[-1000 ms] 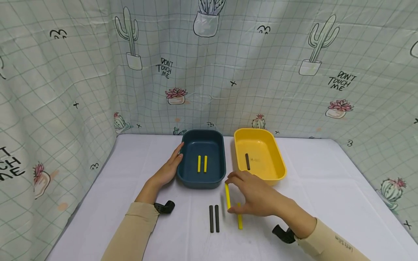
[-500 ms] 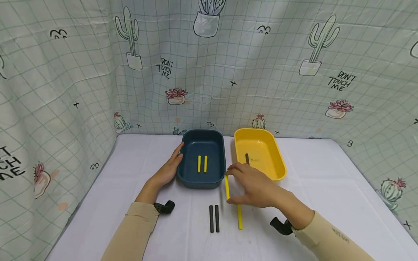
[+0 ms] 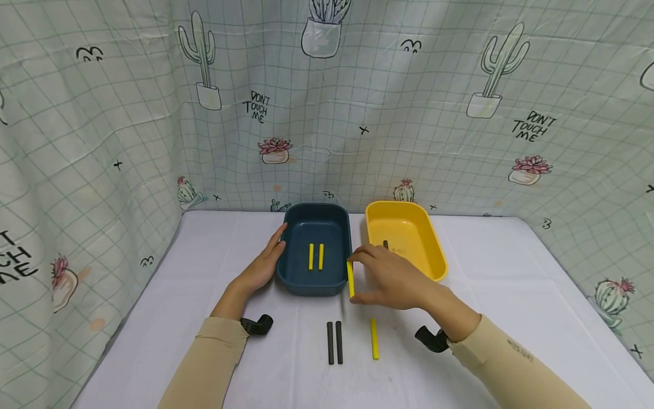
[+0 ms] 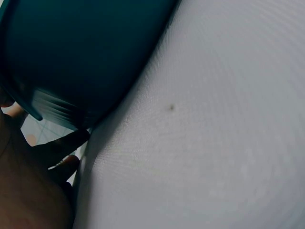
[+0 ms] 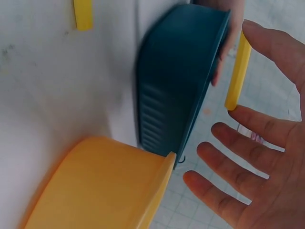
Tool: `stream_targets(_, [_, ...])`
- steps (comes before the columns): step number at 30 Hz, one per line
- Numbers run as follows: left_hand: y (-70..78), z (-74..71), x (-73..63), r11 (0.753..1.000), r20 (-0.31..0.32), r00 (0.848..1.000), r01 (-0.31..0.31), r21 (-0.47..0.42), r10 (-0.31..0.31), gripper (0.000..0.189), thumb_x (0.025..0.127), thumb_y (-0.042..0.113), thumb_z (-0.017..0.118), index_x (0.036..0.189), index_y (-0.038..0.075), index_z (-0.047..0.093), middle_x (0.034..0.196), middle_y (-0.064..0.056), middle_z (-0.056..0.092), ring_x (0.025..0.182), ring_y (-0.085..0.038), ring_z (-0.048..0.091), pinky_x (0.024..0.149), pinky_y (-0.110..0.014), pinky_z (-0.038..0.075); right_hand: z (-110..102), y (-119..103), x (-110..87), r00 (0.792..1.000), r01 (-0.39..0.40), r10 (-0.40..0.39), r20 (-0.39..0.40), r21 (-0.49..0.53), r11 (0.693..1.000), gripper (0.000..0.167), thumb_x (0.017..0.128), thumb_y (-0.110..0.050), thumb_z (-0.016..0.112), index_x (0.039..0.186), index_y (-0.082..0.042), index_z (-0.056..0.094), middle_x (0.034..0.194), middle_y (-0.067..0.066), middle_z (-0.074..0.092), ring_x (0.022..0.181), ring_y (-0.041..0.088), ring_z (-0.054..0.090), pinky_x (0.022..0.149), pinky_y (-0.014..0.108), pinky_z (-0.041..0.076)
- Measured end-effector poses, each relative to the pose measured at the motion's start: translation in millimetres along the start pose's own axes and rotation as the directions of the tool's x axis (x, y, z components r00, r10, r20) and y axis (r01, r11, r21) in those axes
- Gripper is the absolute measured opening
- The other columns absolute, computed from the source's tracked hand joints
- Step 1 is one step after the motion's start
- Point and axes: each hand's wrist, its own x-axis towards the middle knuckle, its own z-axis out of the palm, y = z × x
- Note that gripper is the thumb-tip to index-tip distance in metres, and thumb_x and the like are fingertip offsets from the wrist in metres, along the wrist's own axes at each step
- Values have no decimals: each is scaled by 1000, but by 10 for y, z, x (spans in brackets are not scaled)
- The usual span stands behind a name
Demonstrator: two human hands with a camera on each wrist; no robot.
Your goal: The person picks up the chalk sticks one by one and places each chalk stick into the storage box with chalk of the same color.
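My right hand (image 3: pixel 395 278) pinches a yellow stick (image 3: pixel 351 279) by its two ends, thumb at one and index finger at the other. The stick is up beside the right wall of the dark blue bin (image 3: pixel 313 289); in the right wrist view the other fingers spread apart. My left hand (image 3: pixel 259 266) rests along the bin's left side with its fingers extended. Inside that bin lie two yellow sticks (image 3: pixel 321 257), side by side. Another yellow stick (image 3: pixel 375 339) lies on the white cloth below my right hand, near two dark grey sticks (image 3: pixel 335 343).
To the right of the blue bin stands a yellow bin (image 3: pixel 409 227), its near corner partly covered by my right hand. The tip of a dark stick (image 3: pixel 385 245) shows in it. A patterned curtain (image 3: pixel 317 142) hangs behind the table.
My right hand has moved away from me and slightly left with the yellow stick, up to the blue bin's right side. The left hand has stayed in place.
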Motion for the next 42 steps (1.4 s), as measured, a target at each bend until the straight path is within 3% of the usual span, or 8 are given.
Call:
stream_targets(11, [-2, 5, 13, 1000, -2, 1000, 10, -3, -10, 55, 115, 41, 22, 167, 38, 4, 177, -4, 0, 163, -36, 5, 128, -65, 4, -40, 45, 155, 999, -30, 30, 11, -6, 1000, 75, 82, -55, 84, 142, -17, 59, 145, 2, 58, 125, 24, 59, 107, 44, 53])
stream_targets(34, [-8, 0, 19, 1000, 11, 1000, 5, -23, -5, 55, 116, 38, 21, 167, 38, 3, 177, -3, -2, 163, -35, 1, 128, -65, 3, -67, 138, 503, 992, -104, 98, 79, 76, 992, 79, 87, -51, 81, 150, -16, 52, 158, 11, 46, 141, 31, 50, 118, 52, 43])
stream_targets(42, [17, 3, 4, 1000, 14, 1000, 10, -19, -9, 55, 115, 40, 21, 167, 37, 2, 177, -3, -3, 163, -35, 0, 128, -65, 2, -33, 144, 605, 988, -133, 126, 92, 72, 989, 79, 85, -50, 83, 150, -17, 53, 156, 10, 48, 138, 30, 52, 116, 51, 45])
